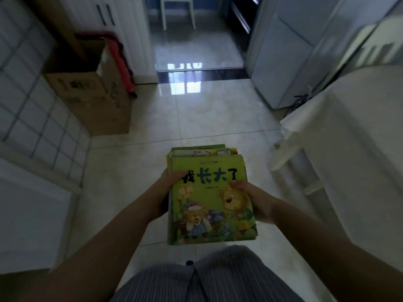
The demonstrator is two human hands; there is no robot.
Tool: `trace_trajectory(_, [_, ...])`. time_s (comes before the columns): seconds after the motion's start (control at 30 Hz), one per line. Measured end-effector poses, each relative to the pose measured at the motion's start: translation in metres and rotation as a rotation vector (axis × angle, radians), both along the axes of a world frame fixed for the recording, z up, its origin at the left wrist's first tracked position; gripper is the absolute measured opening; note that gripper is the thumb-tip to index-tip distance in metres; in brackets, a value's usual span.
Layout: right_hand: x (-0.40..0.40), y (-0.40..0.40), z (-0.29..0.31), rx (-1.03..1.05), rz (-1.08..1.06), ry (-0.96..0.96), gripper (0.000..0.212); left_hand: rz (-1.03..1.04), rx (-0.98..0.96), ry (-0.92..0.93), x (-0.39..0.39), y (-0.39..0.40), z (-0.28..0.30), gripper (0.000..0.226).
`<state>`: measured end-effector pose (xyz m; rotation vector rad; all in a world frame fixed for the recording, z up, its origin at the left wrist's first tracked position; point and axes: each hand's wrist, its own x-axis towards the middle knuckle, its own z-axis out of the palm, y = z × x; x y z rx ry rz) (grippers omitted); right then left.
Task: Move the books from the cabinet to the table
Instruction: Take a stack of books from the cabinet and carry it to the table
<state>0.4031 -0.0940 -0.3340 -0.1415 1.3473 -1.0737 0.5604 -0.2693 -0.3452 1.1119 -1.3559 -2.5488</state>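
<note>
Books (pixel 209 192), a stack of thin picture books topped by a green cover bearing black characters and cartoon bears, are held flat in front of the person's body, above the glossy cream tiled floor (pixel 196 118). The stack is gripped at its left edge by the left hand (pixel 169 194), whose thumb is laid over the top cover while the remaining fingers are hidden beneath. The right edge is gripped by the right hand (pixel 254 198), with the thumb pressed on the cover near the bear's head; its other fingers are likewise concealed under the stack. Further covers are seen protruding at the far end of the stack. A white-draped table (pixel 353 136) is situated to the right, just beside the line of travel, with its corner reaching towards the open floor. An open brown cardboard box (pixel 96 99) is placed to the left against a white tiled wall (pixel 28 94), and a red folded object (pixel 121 62) is leaned upright behind it against a white cabinet with dark handles (pixel 109 18). A dark threshold strip (pixel 200 74) is crossed by reflected window light ahead. A white stool (pixel 177 12) is noted in the far room. Grey striped trousers (pixel 207 280) are visible at the bottom edge.
</note>
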Motion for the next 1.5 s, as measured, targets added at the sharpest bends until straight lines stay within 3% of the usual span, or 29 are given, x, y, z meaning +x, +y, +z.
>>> trace_trajectory(0.13, [-0.06,0.056,0.005,-0.019,-0.076,0.037,0.041,-0.109,0.028,-0.033,-0.078,0.041,-0.001,0.065])
trace_trajectory(0.3, [-0.13,0.123,0.003,-0.003,-0.227,0.079,0.055,-0.192,0.047,-0.023,-0.173,0.097,-0.002,0.047])
trace_trajectory(0.5, [-0.179,0.183,0.004,-0.025,-0.463,0.058,0.027,-0.384,0.035,-0.009,-0.261,0.141,-0.001,0.058])
trace_trajectory(0.67, [-0.217,0.218,-0.001,0.009,-0.608,0.032,0.023,-0.507,-0.003,-0.059,-0.335,0.167,-0.007,0.065])
trace_trajectory(0.8, [-0.264,0.239,-0.005,0.034,-0.717,0.051,0.024,-0.668,0.016,-0.056,-0.408,0.184,-0.006,0.049])
trace_trajectory(0.93, [-0.324,0.253,-0.003,0.067,-0.839,0.081,0.021,-0.774,-0.025,-0.085,-0.498,0.198,-0.004,0.076])
trace_trajectory(1.07, [-0.37,0.264,0.003,0.066,-0.961,0.094,0.028,-0.902,-0.049,-0.109,-0.573,0.213,0.005,0.085])
trace_trajectory(1.27, [-0.435,0.292,0.007,0.092,-1.179,0.096,0.036,-1.035,-0.137,-0.084,-0.674,0.26,0.017,0.032])
trace_trajectory(1.37, [-0.468,0.31,0.006,0.098,-1.249,0.101,0.038,-1.035,-0.246,-0.002,-0.721,0.288,0.017,0.017])
trace_trajectory(1.5, [-0.516,0.341,0.0,0.107,-1.326,0.117,0.037,-1.063,-0.317,0.032,-0.783,0.328,0.014,0.014])
